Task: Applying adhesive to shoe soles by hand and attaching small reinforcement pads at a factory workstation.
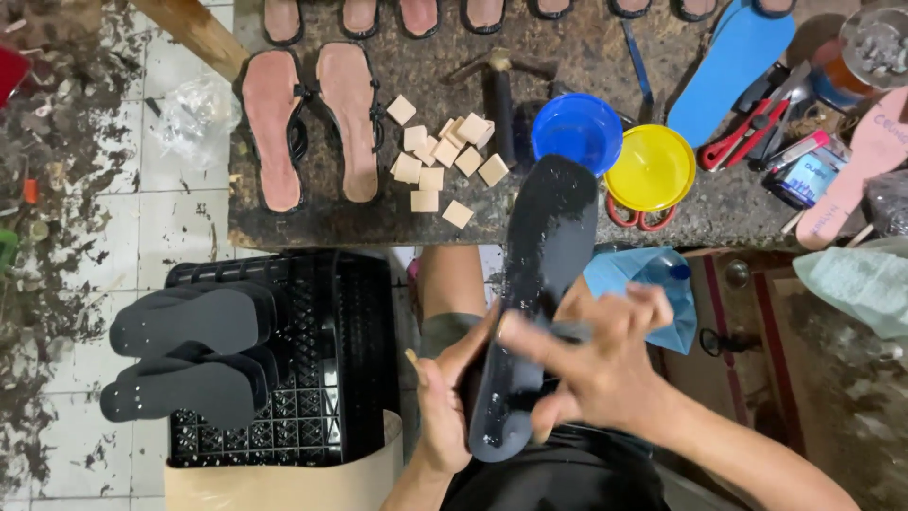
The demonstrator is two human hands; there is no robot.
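Observation:
A long black shoe sole (544,255) stands tilted over my lap, its glossy face speckled with pale flecks. My left hand (445,397) grips its lower edge from the left side. My right hand (591,355) lies across its middle, fingers blurred, holding a small grey tool against the surface. The sole's top end reaches up over the workbench edge, next to the blue bowl (577,128).
On the dark workbench (322,222) lie pink sandals (307,123), several small wooden blocks (440,156), a hammer (498,95), a yellow lid (650,167), red cutters (747,128) and a blue insole (733,61). A black crate (312,397) at left carries two black soles (194,355).

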